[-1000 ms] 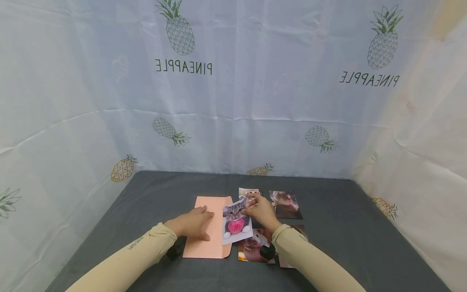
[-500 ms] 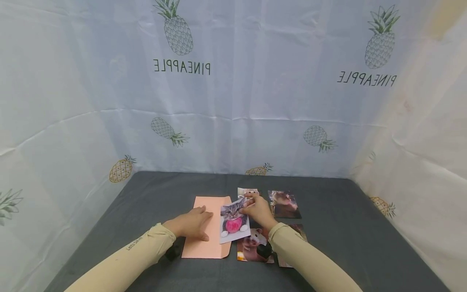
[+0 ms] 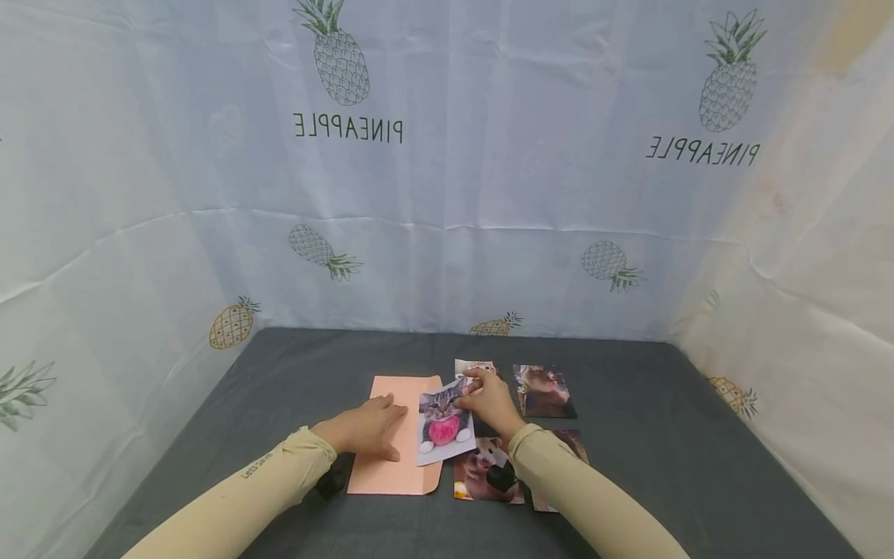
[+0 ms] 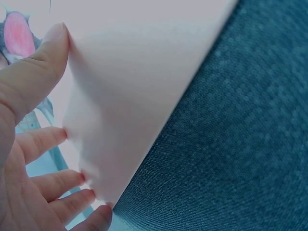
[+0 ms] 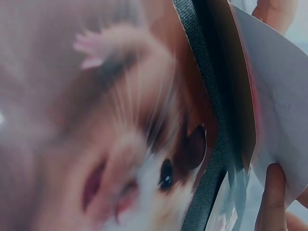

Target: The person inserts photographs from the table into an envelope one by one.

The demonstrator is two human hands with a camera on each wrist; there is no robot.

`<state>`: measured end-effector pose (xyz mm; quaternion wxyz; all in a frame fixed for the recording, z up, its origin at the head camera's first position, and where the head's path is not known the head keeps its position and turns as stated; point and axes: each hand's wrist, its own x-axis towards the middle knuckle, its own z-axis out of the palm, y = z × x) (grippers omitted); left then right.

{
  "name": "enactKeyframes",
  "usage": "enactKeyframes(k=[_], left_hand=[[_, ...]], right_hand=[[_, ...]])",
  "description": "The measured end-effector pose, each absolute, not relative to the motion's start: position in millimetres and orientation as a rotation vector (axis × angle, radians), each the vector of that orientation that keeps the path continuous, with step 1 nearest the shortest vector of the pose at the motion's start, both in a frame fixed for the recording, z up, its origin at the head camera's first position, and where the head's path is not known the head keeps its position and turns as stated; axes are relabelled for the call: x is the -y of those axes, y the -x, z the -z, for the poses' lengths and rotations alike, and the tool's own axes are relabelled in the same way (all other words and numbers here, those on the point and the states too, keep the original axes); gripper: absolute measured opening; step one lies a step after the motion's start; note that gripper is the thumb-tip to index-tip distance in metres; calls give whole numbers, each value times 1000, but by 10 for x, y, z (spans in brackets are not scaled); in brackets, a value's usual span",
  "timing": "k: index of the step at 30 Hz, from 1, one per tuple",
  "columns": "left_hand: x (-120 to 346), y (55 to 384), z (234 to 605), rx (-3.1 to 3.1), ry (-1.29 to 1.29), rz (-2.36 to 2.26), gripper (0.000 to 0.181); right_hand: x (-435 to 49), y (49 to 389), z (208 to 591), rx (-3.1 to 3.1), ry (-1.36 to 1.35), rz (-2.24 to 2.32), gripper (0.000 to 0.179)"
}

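A pale pink envelope (image 3: 377,475) lies on the dark table, its flap side facing right. My left hand (image 3: 366,429) rests on it with spread fingers; in the left wrist view the fingertips touch the envelope (image 4: 130,82). My right hand (image 3: 494,402) pinches a photo of a kitten with a pink heart (image 3: 441,435) by its upper right side. That photo is tilted and overlaps the envelope's right edge; whether any of it is inside cannot be told. The right wrist view has the photo's pale back (image 5: 279,82), with a finger (image 5: 273,192) against it.
Beneath and beside my right arm lie several animal photos: a hamster photo (image 3: 482,473), a dark one behind it to the right (image 3: 546,392), one partly covered by my sleeve (image 3: 574,441) and one behind my right hand (image 3: 475,366). A pineapple-print curtain (image 3: 447,171) surrounds the table (image 3: 314,353).
My right hand has moved slightly left with the kitten photo, bringing it further over the envelope. My left hand stays in place on the envelope.
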<state>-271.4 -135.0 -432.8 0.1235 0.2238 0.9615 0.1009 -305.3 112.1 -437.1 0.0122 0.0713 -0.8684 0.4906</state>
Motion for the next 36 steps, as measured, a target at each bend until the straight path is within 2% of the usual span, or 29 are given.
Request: enactKeyframes(k=[24, 36], left_hand=[[1340, 2734, 4344, -2806, -620, -291, 82], [1332, 2706, 4338, -2811, -620, -305, 81]], right_hand=[[-1113, 3075, 4352, 2784, -298, -1480, 55], [-1121, 3043, 4337, 2870, -379, -1508, 64]])
